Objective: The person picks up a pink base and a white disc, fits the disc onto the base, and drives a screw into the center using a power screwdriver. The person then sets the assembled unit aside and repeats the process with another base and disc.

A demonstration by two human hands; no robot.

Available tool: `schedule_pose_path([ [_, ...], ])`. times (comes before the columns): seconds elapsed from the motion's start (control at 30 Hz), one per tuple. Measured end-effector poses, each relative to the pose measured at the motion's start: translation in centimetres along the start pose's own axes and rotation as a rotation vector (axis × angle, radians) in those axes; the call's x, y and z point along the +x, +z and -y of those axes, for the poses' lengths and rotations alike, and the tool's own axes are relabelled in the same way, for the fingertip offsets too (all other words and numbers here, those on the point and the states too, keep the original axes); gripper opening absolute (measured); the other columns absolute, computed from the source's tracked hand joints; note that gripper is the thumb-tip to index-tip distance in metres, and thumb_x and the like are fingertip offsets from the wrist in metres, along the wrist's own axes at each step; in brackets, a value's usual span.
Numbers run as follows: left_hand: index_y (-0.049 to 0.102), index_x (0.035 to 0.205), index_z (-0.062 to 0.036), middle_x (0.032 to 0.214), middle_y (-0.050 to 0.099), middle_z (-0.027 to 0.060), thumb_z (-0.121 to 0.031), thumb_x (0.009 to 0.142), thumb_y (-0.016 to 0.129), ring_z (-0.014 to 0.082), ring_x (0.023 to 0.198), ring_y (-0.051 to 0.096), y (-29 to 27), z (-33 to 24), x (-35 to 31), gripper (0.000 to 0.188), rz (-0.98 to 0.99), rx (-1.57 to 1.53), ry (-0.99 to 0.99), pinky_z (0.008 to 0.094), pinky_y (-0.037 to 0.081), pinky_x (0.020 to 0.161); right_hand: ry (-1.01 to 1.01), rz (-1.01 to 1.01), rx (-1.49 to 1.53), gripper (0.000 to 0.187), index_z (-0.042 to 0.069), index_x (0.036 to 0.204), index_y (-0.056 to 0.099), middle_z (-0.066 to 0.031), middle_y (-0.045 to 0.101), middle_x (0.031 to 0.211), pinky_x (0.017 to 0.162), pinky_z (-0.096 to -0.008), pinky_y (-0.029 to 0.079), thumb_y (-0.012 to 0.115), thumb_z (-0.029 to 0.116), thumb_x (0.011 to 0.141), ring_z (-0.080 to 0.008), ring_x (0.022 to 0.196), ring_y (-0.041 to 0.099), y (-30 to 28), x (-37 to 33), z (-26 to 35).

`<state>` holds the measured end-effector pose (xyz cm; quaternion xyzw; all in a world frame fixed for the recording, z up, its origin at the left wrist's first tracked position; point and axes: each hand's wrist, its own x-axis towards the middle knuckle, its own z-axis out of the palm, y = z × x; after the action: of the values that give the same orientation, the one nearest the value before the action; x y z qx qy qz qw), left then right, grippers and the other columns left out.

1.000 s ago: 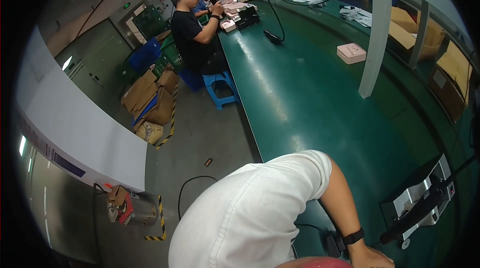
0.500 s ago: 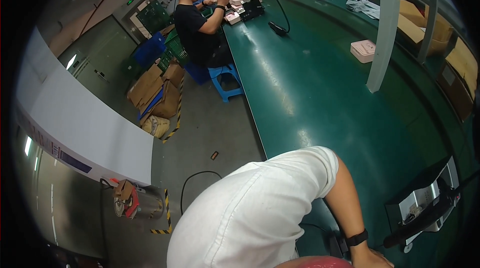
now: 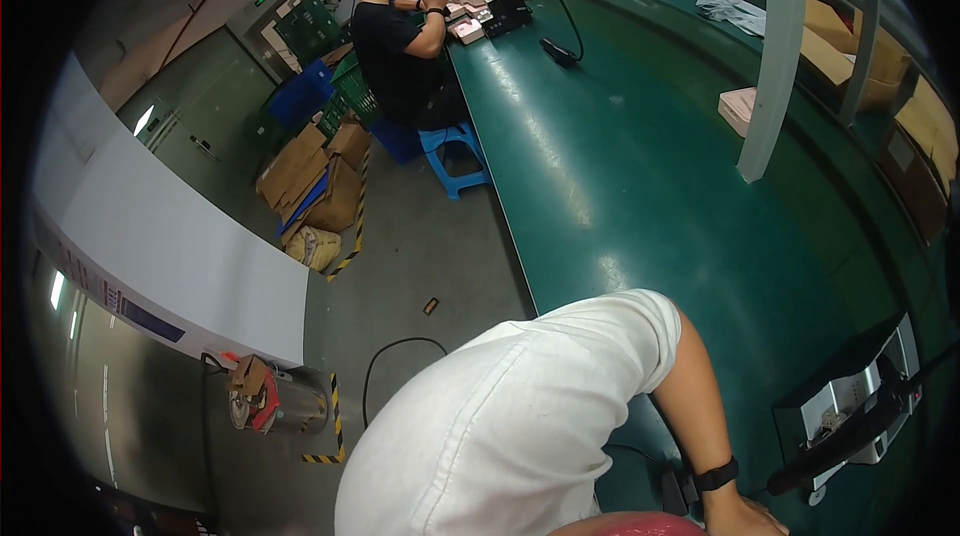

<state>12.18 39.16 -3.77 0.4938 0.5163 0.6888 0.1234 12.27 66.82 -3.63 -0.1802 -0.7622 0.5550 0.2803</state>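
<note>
Shiny smooth green surface (image 3: 640,186), soft white cloth sleeve (image 3: 560,386), brown paper boxes (image 3: 310,176), grey metal box (image 3: 850,406).

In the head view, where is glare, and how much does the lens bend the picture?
Head view: ceiling light glares in a pale streak along the green table; fisheye distortion curves the table edge and the white panel, with black corners around the image; the white sleeve is close and slightly soft.

A factory: long green workbench (image 3: 640,196) (seated co-worker (image 3: 400,46)), stacked cardboard boxes (image 3: 315,176).
</note>
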Motion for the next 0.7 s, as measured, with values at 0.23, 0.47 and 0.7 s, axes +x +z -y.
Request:
schedule_pose_path([
  [0.23, 0.062, 0.128, -0.0055, 0.121, 0.065, 0.0203, -0.031, 0.106, 0.053, 0.0379, 0.114, 0.064, 0.0, 0.1, 0.0, 0.035, -0.017, 0.016, 0.006, 0.047, 0.052, 0.094, 0.0, -0.005, -0.029, 0.043, -0.002, 0.137, 0.057, -0.0095, 0.07, 0.083, 0.055, -0.0272, 0.053, 0.065, 0.024, 0.104, -0.0182, 0.063, 0.064, -0.2, 0.9, -1.0],
  [0.47, 0.062, 0.127, -0.0051, 0.122, 0.065, 0.0202, -0.03, 0.106, 0.054, 0.0382, 0.114, 0.064, 0.0, 0.2, 0.2, 0.034, -0.021, 0.029, 0.005, 0.047, 0.052, 0.094, -0.026, -0.004, -0.072, 0.037, -0.002, 0.096, 0.061, -0.0085, 0.063, 0.08, 0.06, -0.029, 0.046, 0.054, 0.032, 0.109, -0.0179, 0.067, 0.055, 1.9, -1.7, 3.5],
  [0.7, 0.062, 0.127, -0.0041, 0.12, 0.065, 0.0206, -0.029, 0.105, 0.057, 0.0391, 0.113, 0.064, -0.1, 0.2, 0.2, 0.033, -0.017, 0.026, 0.025, 0.0474, 0.052, 0.094, -0.03, 0.002, -0.071, 0.036, -0.002, 0.099, 0.061, -0.0084, 0.063, 0.08, 0.06, -0.0292, 0.046, 0.056, 0.032, 0.109, -0.0178, 0.066, 0.056, 1.7, -1.5, 3.1],
])
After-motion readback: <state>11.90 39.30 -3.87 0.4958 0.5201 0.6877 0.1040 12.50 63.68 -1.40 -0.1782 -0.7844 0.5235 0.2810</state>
